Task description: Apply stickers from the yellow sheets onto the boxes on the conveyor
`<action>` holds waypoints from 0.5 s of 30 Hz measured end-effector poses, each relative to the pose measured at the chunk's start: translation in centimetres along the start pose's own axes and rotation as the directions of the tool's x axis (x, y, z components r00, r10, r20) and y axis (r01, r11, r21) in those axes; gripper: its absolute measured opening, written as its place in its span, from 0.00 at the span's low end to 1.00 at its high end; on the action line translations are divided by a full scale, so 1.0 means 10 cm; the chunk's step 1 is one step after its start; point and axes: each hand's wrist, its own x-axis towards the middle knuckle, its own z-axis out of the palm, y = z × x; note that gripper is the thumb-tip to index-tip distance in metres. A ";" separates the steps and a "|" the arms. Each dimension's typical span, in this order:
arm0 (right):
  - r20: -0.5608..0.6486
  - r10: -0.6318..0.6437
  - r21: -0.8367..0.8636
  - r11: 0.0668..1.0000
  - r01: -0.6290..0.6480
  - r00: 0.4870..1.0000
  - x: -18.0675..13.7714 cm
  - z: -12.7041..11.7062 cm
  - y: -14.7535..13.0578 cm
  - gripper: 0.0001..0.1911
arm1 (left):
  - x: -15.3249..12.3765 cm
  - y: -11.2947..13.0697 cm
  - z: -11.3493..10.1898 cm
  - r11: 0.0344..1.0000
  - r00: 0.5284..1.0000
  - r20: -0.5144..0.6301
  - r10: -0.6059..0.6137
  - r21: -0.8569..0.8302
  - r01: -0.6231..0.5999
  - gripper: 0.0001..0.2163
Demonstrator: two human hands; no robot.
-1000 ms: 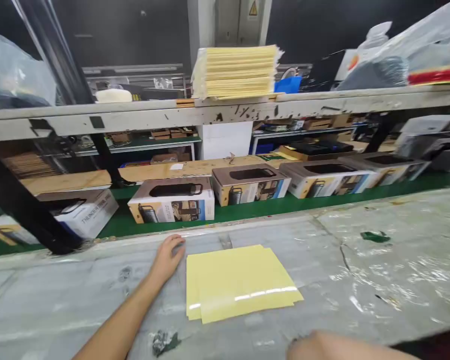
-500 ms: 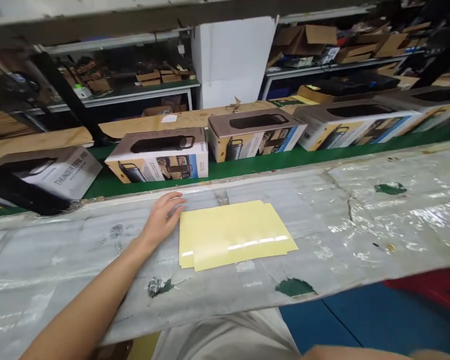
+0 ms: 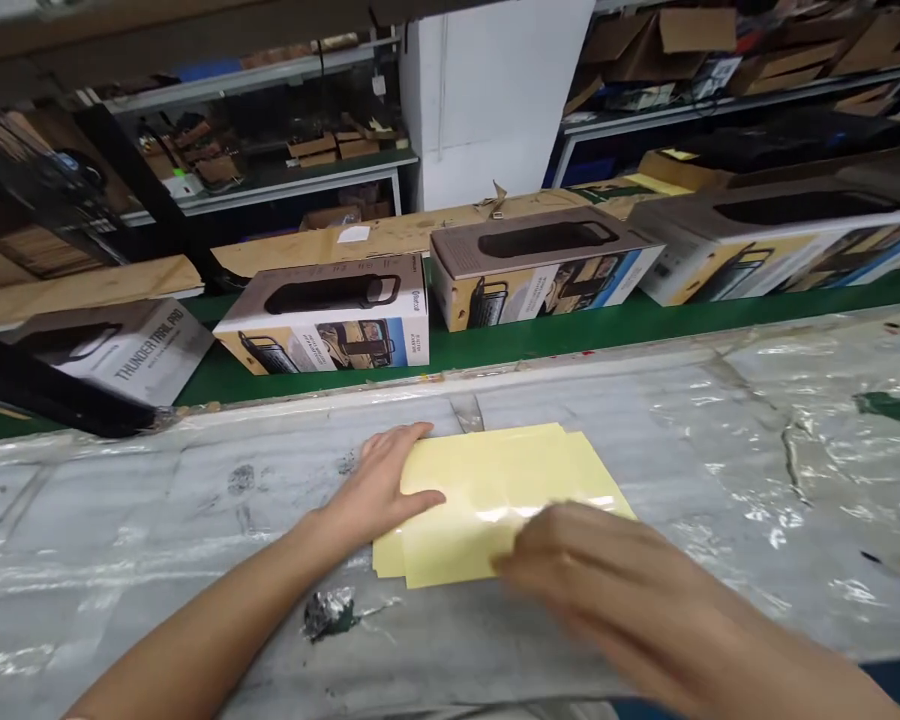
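Note:
A small stack of glossy yellow sheets [image 3: 510, 480] lies on the plastic-covered workbench [image 3: 195, 520]. My left hand [image 3: 382, 485] rests flat on the stack's left edge, fingers stretched out. My right hand [image 3: 592, 580] hovers over the stack's near right corner, blurred by motion, its fingers spread low over the sheets. Whether it touches them I cannot tell.
Beyond the bench runs a green conveyor belt [image 3: 540, 340] carrying several printed product boxes [image 3: 322, 315] with cut-out windows. A black strut [image 3: 37, 390] crosses at left. Shelves with cardboard [image 3: 330, 150] stand behind. A dark scrap [image 3: 330, 610] lies near the front edge.
My left hand slid from beside the yellow stack onto its left edge. My right hand came up from the bottom of the view over the stack. The camera tilted down.

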 end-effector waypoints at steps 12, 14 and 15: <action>0.268 0.163 0.135 0.969 -0.205 0.950 0.95 0.56 0.97 0.07 | -0.02 -0.03 0.06 0.983 0.998 0.017 -0.065 -0.173 0.067 0.34; 0.264 0.165 0.156 0.965 -0.211 0.950 0.94 0.56 0.95 0.07 | -0.02 -0.04 0.07 0.983 0.999 0.005 -0.050 -0.177 0.050 0.34; 0.258 0.167 0.156 0.965 -0.212 0.951 0.93 0.56 0.94 0.08 | -0.02 -0.04 0.08 0.983 0.999 -0.004 -0.041 -0.179 0.040 0.35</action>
